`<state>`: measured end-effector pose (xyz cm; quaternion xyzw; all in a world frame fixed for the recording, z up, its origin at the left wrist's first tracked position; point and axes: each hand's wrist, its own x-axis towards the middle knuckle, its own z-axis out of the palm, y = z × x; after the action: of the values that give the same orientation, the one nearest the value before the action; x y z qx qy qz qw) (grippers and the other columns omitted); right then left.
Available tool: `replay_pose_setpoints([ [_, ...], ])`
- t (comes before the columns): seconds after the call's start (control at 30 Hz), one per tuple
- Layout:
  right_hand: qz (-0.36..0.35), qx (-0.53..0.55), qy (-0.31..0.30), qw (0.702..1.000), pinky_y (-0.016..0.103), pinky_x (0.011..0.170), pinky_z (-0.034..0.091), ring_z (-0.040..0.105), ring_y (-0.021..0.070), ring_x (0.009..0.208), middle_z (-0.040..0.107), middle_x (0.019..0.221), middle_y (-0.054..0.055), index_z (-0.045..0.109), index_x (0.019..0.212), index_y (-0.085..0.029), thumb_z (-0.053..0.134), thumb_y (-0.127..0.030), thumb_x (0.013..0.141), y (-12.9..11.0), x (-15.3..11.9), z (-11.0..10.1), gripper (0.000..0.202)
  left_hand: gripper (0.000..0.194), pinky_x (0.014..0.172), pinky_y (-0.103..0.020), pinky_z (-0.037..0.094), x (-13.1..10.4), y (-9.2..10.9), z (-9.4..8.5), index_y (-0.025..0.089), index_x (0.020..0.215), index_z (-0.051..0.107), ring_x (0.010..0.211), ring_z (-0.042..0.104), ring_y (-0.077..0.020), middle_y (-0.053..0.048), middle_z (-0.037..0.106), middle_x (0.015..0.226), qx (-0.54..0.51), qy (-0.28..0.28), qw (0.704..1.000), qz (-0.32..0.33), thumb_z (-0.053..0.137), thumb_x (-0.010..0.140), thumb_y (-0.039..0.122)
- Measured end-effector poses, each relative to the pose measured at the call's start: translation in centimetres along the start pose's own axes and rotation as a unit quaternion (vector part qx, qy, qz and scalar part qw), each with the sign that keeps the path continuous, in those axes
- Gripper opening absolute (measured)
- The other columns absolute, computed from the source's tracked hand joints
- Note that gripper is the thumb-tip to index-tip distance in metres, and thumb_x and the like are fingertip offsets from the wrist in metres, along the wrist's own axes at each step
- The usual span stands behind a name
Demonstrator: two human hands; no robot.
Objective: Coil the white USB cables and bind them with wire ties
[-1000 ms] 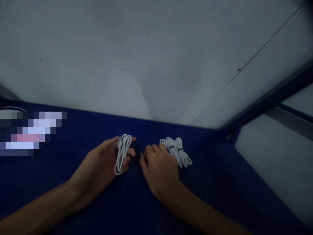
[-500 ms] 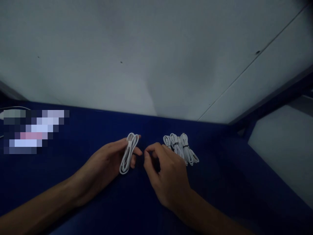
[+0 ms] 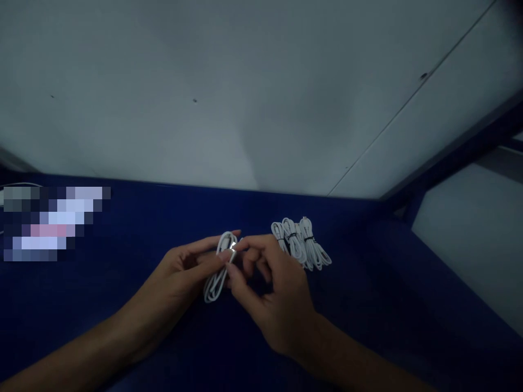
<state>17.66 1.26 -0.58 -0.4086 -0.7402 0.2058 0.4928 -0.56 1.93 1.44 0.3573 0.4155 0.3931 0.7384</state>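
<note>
A white coiled cable (image 3: 214, 284) is held between the thumb and fingers of my left hand (image 3: 175, 277). The thumb lies across the loops, and the coil stands tilted above the blue table. At its upper right a shiny metal plug (image 3: 233, 246) shows. My right hand (image 3: 281, 294) has its index finger and thumb curled closely around this plug end of the cable, with the other fingers bent in. Just behind my right hand lie several white cable bundles (image 3: 300, 242), side by side and bound with dark ties. My right hand partly hides them.
The blue table (image 3: 163, 212) runs back to a pale wall panel (image 3: 204, 141). At the far left there is a pixelated, blurred patch beside a white cord (image 3: 24, 184). A blue frame bar (image 3: 457, 147) and a pale panel (image 3: 469, 234) stand on the right.
My left thumb has come over the coil and now presses on it. My right hand has moved left, from apart to touching the cable's plug end. The view has shifted slightly.
</note>
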Motion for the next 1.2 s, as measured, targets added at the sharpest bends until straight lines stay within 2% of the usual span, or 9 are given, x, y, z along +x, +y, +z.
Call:
replay_pose_setpoints([
  [0.13, 0.004, -0.027, -0.009, 1.000, 0.028, 0.062, 0.051, 0.056, 0.0120, 0.062, 0.063, 0.080, -0.005, 0.065, 0.120, -0.024, 0.069, -0.018, 0.101, 0.54, -0.21, 0.17, 0.021, 0.030, 0.092, -0.036, 0.059, -0.20, 0.02, -0.13, 0.026, 0.133, 0.081, 0.105, 0.074, -0.0270, -0.011, 0.081, 0.128, 0.006, -0.028, 1.000, 0.013, 0.068, 0.109, 0.037],
  [0.33, 0.069, -0.030, -0.016, 0.997, 0.029, 0.068, 0.053, 0.061, 0.0130, 0.071, 0.067, 0.089, -0.003, 0.064, 0.123, -0.023, 0.067, -0.019, 0.102, 0.79, 0.14, -0.30, 0.022, 0.033, 0.097, -0.037, 0.058, 0.45, -0.75, -0.50, 0.030, 0.140, 0.076, 0.118, 0.071, -0.0281, -0.010, 0.077, 0.135, -0.012, -0.030, 0.999, 0.002, 0.065, 0.110, 0.027],
  [0.57, 0.096, -0.045, -0.024, 0.994, 0.029, 0.065, 0.050, 0.062, 0.0135, 0.072, 0.069, 0.091, -0.001, 0.065, 0.104, -0.022, 0.065, -0.015, 0.100, 0.78, 0.26, -0.44, 0.008, 0.037, 0.098, -0.040, 0.062, 0.44, -0.71, -0.77, 0.029, 0.146, 0.072, 0.114, 0.075, -0.0288, -0.013, 0.077, 0.137, -0.002, -0.030, 0.999, -0.009, 0.069, 0.109, 0.035],
  [0.73, 0.098, -0.047, -0.036, 0.993, 0.032, 0.073, 0.051, 0.063, 0.0148, 0.079, 0.069, 0.095, 0.000, 0.070, 0.099, -0.022, 0.067, -0.018, 0.104, 0.61, 0.62, -0.65, 0.007, 0.037, 0.090, -0.042, 0.067, 0.43, -0.51, -0.55, 0.029, 0.144, 0.073, 0.115, 0.077, -0.0319, -0.013, 0.077, 0.137, 0.003, -0.026, 1.000, -0.004, 0.071, 0.107, 0.037],
  [0.83, 0.109, -0.037, -0.008, 0.993, 0.029, 0.067, 0.051, 0.062, 0.0141, 0.074, 0.069, 0.092, -0.001, 0.069, 0.102, -0.022, 0.071, -0.020, 0.102, 0.48, 0.53, -0.61, 0.003, 0.037, 0.090, -0.043, 0.068, 0.43, -0.52, -0.40, 0.029, 0.144, 0.073, 0.112, 0.079, -0.0317, -0.012, 0.077, 0.137, 0.014, -0.026, 1.000, 0.005, 0.072, 0.107, 0.036],
  [0.9, 0.093, -0.041, 0.004, 0.995, 0.029, 0.066, 0.051, 0.062, 0.0143, 0.074, 0.068, 0.092, -0.001, 0.068, 0.107, -0.022, 0.071, -0.017, 0.100, 0.48, 0.39, -0.54, 0.009, 0.039, 0.090, -0.042, 0.068, 0.38, -0.61, -0.38, 0.030, 0.144, 0.072, 0.109, 0.079, -0.0309, -0.012, 0.077, 0.138, 0.029, -0.017, 0.999, 0.019, 0.073, 0.106, 0.036],
  [1.1, 0.072, -0.052, -0.043, 0.995, 0.031, 0.065, 0.051, 0.064, 0.0144, 0.073, 0.071, 0.095, 0.000, 0.072, 0.117, -0.022, 0.067, -0.016, 0.103, 0.56, 0.43, -0.57, 0.016, 0.056, 0.092, -0.041, 0.067, -0.04, -0.74, -0.54, 0.031, 0.156, 0.060, 0.103, 0.081, -0.0294, -0.011, 0.083, 0.126, 0.080, 0.019, 0.996, 0.033, 0.076, 0.104, 0.045],
  [1.2, 0.072, -0.020, -0.050, 0.996, 0.030, 0.067, 0.053, 0.064, 0.0134, 0.073, 0.072, 0.099, 0.000, 0.072, 0.122, -0.022, 0.069, -0.020, 0.105, 0.50, 0.53, -0.67, 0.018, 0.064, 0.085, -0.033, 0.065, -0.25, -0.66, -0.67, 0.034, 0.161, 0.054, 0.100, 0.082, -0.0272, -0.009, 0.084, 0.122, 0.135, 0.035, 0.989, 0.047, 0.075, 0.103, 0.049],
])
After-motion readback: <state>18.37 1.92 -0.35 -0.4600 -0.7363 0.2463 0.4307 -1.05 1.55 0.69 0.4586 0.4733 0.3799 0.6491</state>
